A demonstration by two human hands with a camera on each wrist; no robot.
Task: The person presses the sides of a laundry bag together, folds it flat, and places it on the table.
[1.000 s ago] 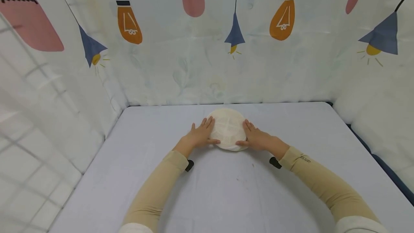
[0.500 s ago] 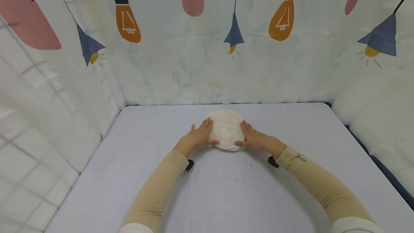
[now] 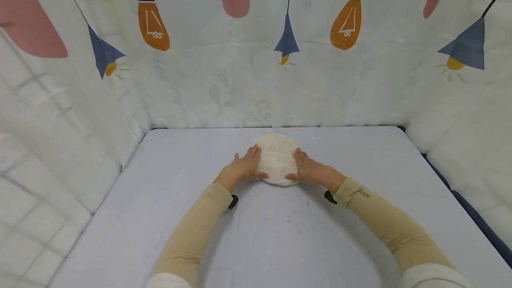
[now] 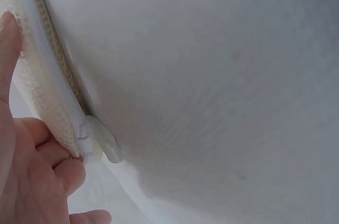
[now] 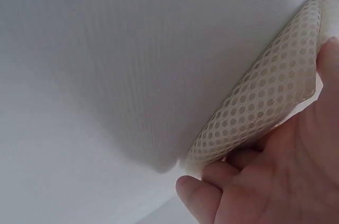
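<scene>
A round, cream mesh laundry bag (image 3: 276, 158) lies near the back of the table. My left hand (image 3: 245, 167) holds its left side, and my right hand (image 3: 315, 172) grips the opposite side. Up close in the left wrist view, a white zipper (image 4: 48, 49) runs along the bag's edge, with a pale pull tab (image 4: 106, 140) hanging from its end. The left thumb rests on the mesh while the other fingers bend at the rim. Honeycomb mesh fabric (image 5: 259, 97) slopes between the right thumb and fingers. What the bag contains is hidden.
A white cloth covers the table (image 3: 256, 239). White fabric walls (image 3: 240, 83) printed with lamps and bulbs stand behind and to both sides. A dark band is at each wrist, like the one below the left sleeve (image 3: 233, 202).
The whole head view has shifted slightly, so everything sits a little further left. Both hands stay on the bag's sides, and the bag keeps its place on the table.
</scene>
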